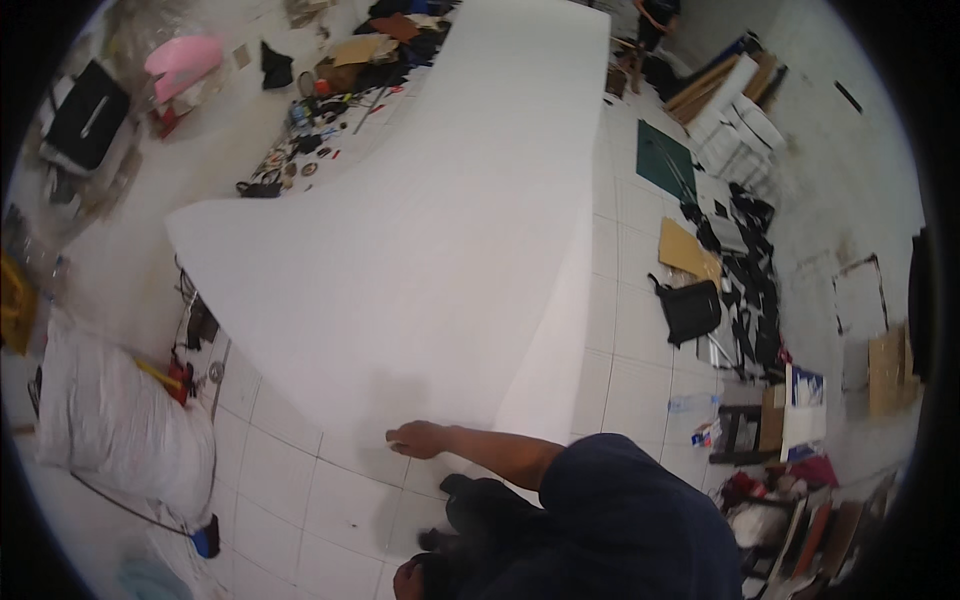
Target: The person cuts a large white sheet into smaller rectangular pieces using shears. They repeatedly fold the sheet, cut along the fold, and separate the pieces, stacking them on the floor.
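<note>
A large white sheet spreads across the middle, its far end reaching the top of the view. At its near edge my right hand is closed, fingers pinched on the sheet, with a shadow beside them. The right arm reaches leftward from a dark blue sleeve. My left hand shows only in part at the lower border, beside my dark-clothed legs; its fingers are hidden. My feet stand on white floor tiles close to the sheet's near edge.
Small tools and clothes lie left of the sheet, near a stuffed white sack. On the right are a black bag, tan board, green mat and dark scraps. Another person stands at the far end.
</note>
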Available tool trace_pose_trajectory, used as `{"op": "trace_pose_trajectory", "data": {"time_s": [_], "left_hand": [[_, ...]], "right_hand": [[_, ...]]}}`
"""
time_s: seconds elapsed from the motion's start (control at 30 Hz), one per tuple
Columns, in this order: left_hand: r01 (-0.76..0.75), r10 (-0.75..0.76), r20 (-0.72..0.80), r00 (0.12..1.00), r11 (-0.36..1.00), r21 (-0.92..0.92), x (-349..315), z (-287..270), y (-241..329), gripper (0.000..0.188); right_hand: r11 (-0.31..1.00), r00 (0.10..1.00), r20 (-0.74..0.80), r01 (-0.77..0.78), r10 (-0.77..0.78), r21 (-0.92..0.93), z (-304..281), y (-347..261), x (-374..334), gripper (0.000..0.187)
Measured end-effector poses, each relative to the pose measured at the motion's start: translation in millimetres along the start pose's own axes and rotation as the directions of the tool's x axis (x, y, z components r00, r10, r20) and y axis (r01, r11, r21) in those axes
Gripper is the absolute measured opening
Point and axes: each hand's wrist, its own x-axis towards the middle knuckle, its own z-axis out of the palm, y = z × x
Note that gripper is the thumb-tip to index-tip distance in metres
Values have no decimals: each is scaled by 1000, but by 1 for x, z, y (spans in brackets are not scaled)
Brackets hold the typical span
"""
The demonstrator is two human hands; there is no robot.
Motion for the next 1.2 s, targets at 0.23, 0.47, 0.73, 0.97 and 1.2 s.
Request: {"op": "trace_pose_trajectory", "data": {"time_s": [0.23, 0.47, 0.73, 0.97, 1.2], "left_hand": [[-287, 273, 88, 958, 910, 299, 210, -135, -74, 39], [-17, 89, 190, 978, 936, -353, 332, -138, 25, 57], [-69, 475, 271, 837, 584, -809, 482, -28, 66, 92], [-293, 401, -10, 916, 651, -701, 535, 54, 73, 84], [77, 410, 325, 852, 517, -853, 662, 54, 24, 24]], "right_hand": [[922, 887, -318, -378, 335, -82, 49, -59, -13, 39], [658, 342, -867, -752, 362, -22, 133, 10, -67, 29], [658, 413, -903, -714, 121, -238, 194, 177, -97, 26], [608, 550, -830, -628, -94, -486, 227, 257, -109, 19], [612, 330, -942, -733, -62, -297, 254, 298, -105, 21]]}}
